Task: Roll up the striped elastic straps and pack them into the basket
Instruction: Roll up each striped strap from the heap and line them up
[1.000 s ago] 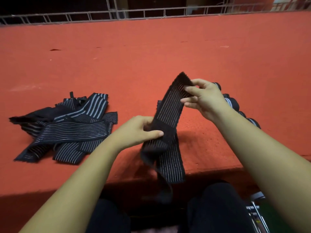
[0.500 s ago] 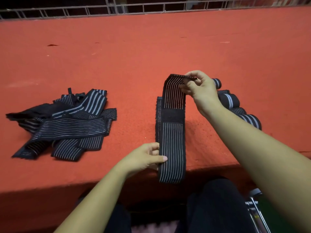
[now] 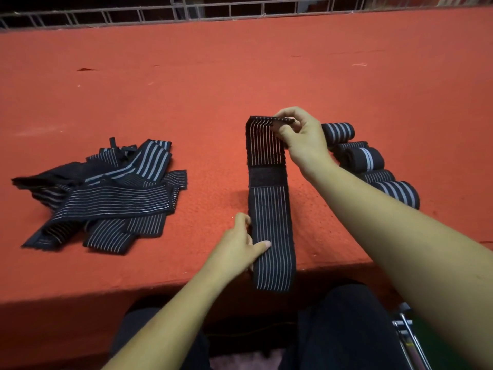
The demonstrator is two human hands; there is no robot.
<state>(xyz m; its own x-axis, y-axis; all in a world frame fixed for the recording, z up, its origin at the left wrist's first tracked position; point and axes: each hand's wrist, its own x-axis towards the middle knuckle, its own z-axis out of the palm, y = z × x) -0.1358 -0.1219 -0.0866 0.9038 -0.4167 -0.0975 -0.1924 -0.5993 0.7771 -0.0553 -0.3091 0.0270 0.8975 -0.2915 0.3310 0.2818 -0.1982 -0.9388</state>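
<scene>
The right forearm crosses in front of the rolled straps (image 3: 373,161), which lie in a row on the red table (image 3: 213,76) just right of the right hand (image 3: 301,137). Only parts of the rolls show, and their number cannot be fixed. The fingers of the left hand (image 3: 237,249) pass under the left edge of the striped strap (image 3: 269,209) and are hidden; only the thumb shows, laid on the strap's upper face, so this hand pinches the strap near its near end. The right hand pinches the far end, which is folded over toward the person; the inner fingertips are hidden by the fold. The strap lies lengthwise at the table's centre, with a plain dark patch across its middle and its near end overhanging the front edge. The pile of loose straps (image 3: 106,193) lies well apart to the left, its lower layers covered by the upper ones. A wire rail (image 3: 186,9) at the far edge and a metal frame (image 3: 408,335) at bottom right are cut off. One second ago both hands held the strap twisted in the air; it now lies flat and straight. The pile and rolls have not shifted.
</scene>
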